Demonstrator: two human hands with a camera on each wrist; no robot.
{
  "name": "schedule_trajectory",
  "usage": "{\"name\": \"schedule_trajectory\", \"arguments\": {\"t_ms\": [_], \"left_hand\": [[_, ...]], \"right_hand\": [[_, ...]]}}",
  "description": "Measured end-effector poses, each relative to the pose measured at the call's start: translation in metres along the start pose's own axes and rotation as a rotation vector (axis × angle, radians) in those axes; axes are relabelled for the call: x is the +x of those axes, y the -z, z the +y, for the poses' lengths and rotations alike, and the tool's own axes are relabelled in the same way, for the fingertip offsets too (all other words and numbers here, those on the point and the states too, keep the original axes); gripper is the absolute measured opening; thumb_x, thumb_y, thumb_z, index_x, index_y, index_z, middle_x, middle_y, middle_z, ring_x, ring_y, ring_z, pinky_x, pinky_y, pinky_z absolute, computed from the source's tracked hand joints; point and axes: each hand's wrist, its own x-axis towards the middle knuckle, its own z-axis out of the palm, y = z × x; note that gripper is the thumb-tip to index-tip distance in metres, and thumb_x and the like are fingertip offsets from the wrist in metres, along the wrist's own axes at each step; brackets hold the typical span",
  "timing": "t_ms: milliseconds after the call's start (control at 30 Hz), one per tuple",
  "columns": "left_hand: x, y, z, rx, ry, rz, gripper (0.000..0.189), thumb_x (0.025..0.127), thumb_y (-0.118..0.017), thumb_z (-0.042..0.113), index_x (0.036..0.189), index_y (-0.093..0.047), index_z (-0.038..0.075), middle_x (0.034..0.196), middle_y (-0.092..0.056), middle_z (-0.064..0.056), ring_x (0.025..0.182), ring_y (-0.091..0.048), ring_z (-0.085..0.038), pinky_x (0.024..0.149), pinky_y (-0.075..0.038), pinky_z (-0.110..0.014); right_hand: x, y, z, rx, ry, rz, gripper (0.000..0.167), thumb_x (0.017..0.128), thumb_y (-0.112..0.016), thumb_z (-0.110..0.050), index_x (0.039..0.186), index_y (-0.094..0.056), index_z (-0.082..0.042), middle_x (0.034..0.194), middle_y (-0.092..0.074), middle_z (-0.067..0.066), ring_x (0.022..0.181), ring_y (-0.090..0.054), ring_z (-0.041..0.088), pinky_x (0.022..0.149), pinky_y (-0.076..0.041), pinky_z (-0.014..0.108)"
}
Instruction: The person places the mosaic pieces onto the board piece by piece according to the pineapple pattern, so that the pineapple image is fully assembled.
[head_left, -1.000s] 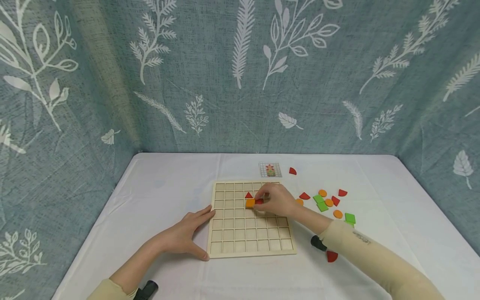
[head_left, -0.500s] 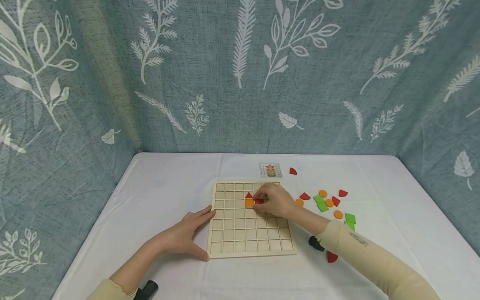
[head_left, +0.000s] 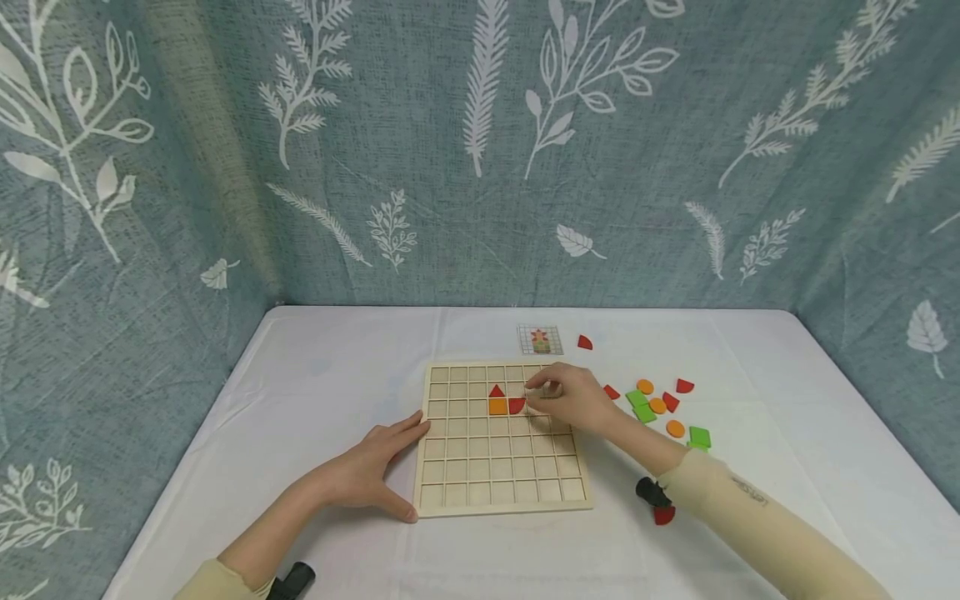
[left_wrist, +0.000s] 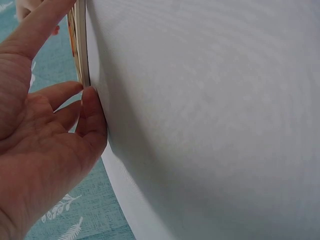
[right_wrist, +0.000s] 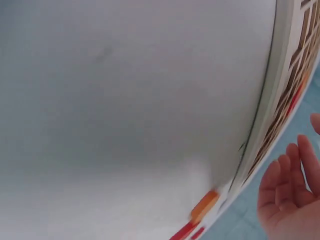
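A pale wooden grid board (head_left: pixel 502 493) lies on the white table. In its cells sit a red triangle (head_left: pixel 497 391), an orange square (head_left: pixel 498 407) below it, and a red quarter-circle piece (head_left: pixel 516 406) right of the square. My right hand (head_left: pixel 570 398) hovers over the board's upper right part, thumb and index finger apart, just right of the quarter-circle piece. The right wrist view shows this hand (right_wrist: pixel 292 192) holding nothing. My left hand (head_left: pixel 367 467) rests spread against the board's left edge; its fingers (left_wrist: pixel 92 117) touch the side in the left wrist view.
Behind the board lie a small pattern card (head_left: pixel 540 340) and a red quarter-circle (head_left: pixel 585 342). Right of it are scattered orange discs (head_left: pixel 676 428), green squares (head_left: pixel 699 437) and red pieces (head_left: pixel 685 386). Another red piece (head_left: pixel 664 516) lies near my right sleeve. A blue leaf-patterned curtain (head_left: pixel 420 167) surrounds the table.
My right hand has let go of the red quarter-circle piece beside the orange square and moved to the right. The orange square now sits straight in its cell. My left hand stays put.
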Motion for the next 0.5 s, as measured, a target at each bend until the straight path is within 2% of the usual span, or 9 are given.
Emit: {"name": "schedule_trajectory", "arguments": {"t_ms": [267,400,500], "left_hand": [[0.001,0.000,0.000,-0.014,0.022,-0.001,0.115,0.063,-0.090,0.041,0.153,-0.028,0.003,0.162,-0.014,-0.014,0.139,-0.023,-0.038,0.107,-0.026,-0.059],[0.001,0.000,0.000,-0.009,0.024,0.000,0.115,0.063,-0.090,0.040,0.153,-0.028,0.003,0.161,-0.015,-0.014,0.138,-0.024,-0.037,0.106,-0.026,-0.059],[0.001,-0.001,0.000,-0.002,0.019,0.001,0.115,0.063,-0.090,0.040,0.153,-0.028,0.003,0.161,-0.015,-0.014,0.138,-0.025,-0.037,0.106,-0.027,-0.059]], "right_hand": [[-0.019,0.037,0.031,-0.022,-0.152,0.065,0.025,0.088,-0.072,-0.019,0.111,-0.071,-0.009,0.108,-0.068,0.006,0.091,-0.059,0.022,0.065,-0.049,0.032],[-0.027,0.058,0.047,-0.069,-0.247,0.064,0.029,0.089,-0.070,-0.020,0.115,-0.070,-0.008,0.111,-0.067,0.009,0.094,-0.058,0.025,0.068,-0.048,0.033],[-0.032,0.067,0.056,-0.104,-0.285,0.047,0.030,0.089,-0.070,-0.022,0.115,-0.070,-0.007,0.111,-0.066,0.011,0.095,-0.056,0.026,0.072,-0.047,0.035]]}}
